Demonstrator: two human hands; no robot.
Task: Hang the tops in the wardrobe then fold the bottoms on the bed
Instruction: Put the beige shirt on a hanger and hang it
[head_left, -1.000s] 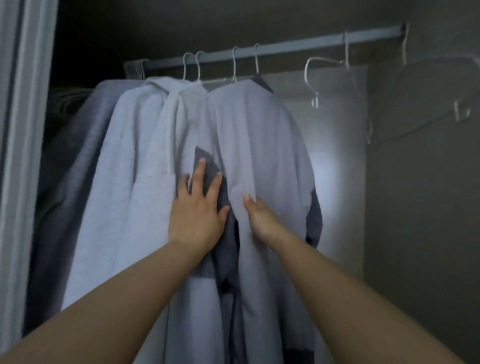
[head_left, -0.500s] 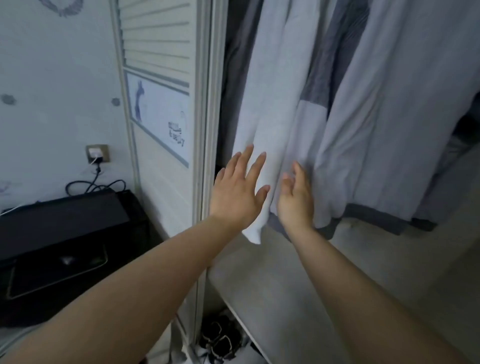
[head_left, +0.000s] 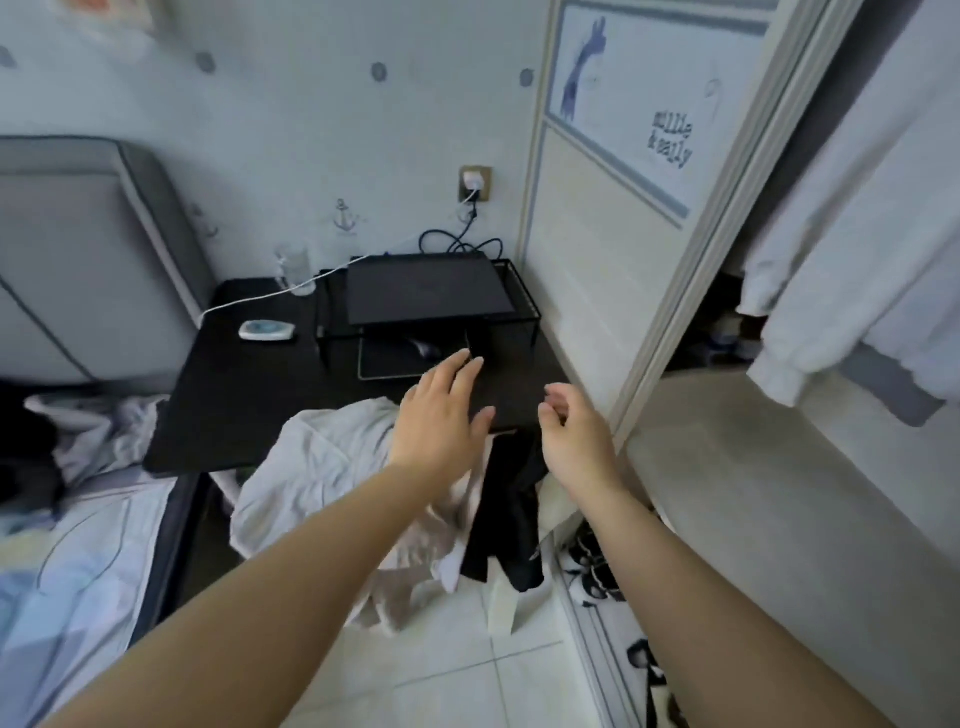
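2 empty hands, left hand (head_left: 441, 410) and right hand (head_left: 574, 434), fingers spread wide, above black garment (head_left: 506, 519) hanging lengthwise down from the black counter (head_left: 249, 395).

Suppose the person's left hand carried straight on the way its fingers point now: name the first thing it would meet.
Probably the black table, near the flat pad under the wire stand; the left hand hovers open above the table's edge, fingers pointing there. Depth is unclear.

At about one o'clock, the white sliding wardrobe door (head_left: 597, 249) carries a pale, blue-bordered picture panel (head_left: 639, 98) with dark hand-drawn lettering in two slanted lines. It seems to read "millie & sally", though blur leaves the letters uncertain. No other writing is legible.
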